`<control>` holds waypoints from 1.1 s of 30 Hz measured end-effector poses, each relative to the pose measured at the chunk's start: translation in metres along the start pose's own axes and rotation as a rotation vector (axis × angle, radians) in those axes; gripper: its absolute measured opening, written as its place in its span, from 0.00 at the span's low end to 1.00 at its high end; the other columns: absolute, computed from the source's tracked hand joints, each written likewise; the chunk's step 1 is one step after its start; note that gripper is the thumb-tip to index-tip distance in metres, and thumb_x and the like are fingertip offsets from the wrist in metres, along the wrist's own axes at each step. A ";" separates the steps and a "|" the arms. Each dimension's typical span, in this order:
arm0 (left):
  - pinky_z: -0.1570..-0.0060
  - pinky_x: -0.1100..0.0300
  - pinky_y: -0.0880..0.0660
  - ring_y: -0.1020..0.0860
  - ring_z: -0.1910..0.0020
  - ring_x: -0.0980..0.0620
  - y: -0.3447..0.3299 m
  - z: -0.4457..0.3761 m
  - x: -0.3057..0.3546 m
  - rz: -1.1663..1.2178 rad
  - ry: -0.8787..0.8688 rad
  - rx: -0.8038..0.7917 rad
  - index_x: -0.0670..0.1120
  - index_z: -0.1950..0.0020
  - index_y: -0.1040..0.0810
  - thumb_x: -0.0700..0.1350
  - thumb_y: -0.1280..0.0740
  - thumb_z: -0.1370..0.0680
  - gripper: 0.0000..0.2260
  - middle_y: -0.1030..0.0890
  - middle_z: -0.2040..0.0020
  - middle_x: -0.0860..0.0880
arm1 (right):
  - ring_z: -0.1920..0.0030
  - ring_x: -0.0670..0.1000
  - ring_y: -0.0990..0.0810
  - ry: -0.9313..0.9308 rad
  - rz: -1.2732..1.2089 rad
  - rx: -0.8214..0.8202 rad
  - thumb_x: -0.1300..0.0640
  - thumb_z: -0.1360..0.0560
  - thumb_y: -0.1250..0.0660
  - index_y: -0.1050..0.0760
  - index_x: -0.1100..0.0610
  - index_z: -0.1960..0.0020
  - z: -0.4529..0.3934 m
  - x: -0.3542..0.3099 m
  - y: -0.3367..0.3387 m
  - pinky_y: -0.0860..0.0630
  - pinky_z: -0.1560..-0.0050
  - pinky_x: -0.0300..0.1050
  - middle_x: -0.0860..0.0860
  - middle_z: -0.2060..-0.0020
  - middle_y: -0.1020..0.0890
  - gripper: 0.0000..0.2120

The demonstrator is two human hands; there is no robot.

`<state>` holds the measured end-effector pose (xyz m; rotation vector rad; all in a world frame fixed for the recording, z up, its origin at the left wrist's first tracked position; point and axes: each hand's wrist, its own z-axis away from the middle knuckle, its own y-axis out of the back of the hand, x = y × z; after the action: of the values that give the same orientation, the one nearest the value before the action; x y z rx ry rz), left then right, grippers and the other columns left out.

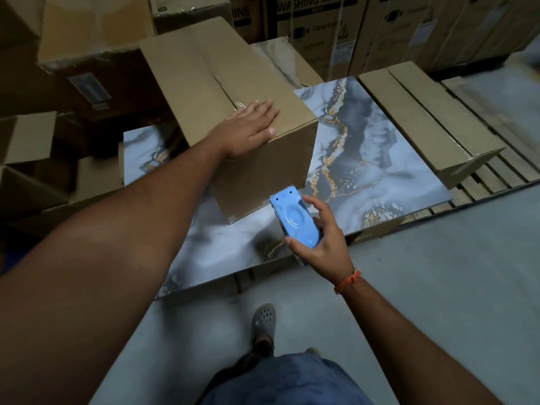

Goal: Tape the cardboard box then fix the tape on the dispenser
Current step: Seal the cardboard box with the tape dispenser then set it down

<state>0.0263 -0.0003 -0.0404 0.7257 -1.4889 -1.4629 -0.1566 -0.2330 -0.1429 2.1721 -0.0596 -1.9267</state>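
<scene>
A brown cardboard box (222, 83) stands on a blue-grey marbled slab (374, 147), its top flaps closed along a centre seam. My left hand (248, 130) lies flat on the box's near top corner, fingers spread. My right hand (327, 241) holds a blue tape dispenser (295, 220) just in front of the box's near lower corner, its toothed blade pointing up toward the box. The tape roll itself is hidden under the dispenser's cover.
A long flat carton (429, 121) lies on the slab's right side over wooden pallet slats (496, 171). Stacked cartons (350, 33) fill the back and left. Grey concrete floor (438, 273) lies near me, with my sandalled foot (263, 320) on it.
</scene>
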 end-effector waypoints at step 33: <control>0.21 0.49 0.55 0.55 0.17 0.49 -0.005 -0.004 -0.004 0.013 -0.004 0.004 0.52 0.16 0.51 0.58 0.52 0.15 0.28 0.53 0.15 0.50 | 0.40 0.46 0.19 -0.218 0.054 0.036 0.56 0.24 0.30 0.17 0.51 0.42 -0.048 -0.015 -0.018 0.23 0.34 0.49 0.45 0.42 0.16 0.11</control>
<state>0.0311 0.0011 -0.0462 0.7146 -1.4970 -1.4524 -0.1132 -0.2055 -0.1268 1.9510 -0.1901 -2.1386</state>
